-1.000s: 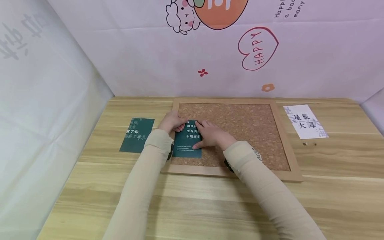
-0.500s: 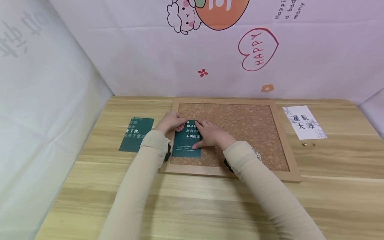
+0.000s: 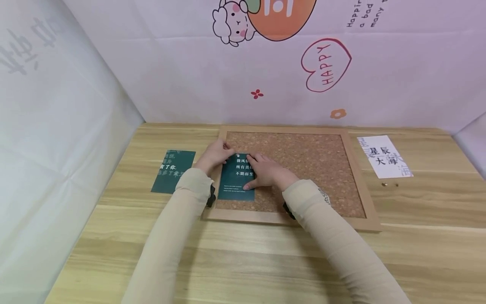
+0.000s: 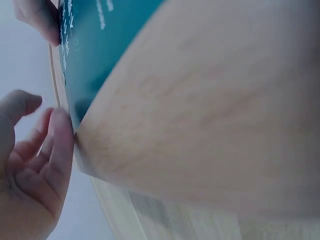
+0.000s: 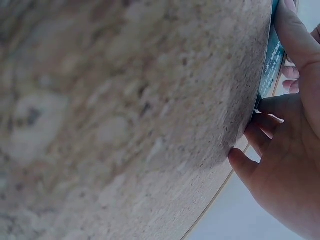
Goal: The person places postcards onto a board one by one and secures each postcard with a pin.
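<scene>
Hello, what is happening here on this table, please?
A person holds a dark green card flat on the left part of a cork board. The left hand touches the card's upper left corner at the board's frame, and the right hand presses on the card. A second green card lies on the wooden table left of the board, and a white card lies to its right.

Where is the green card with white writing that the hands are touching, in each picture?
Head: the green card lies on the cork board's left part, under both hands.
Left wrist: top left, a teal sheet beside the fingers.
Right wrist: only a thin teal edge at the upper right.
Shared landmark: the board's wooden frame.
</scene>
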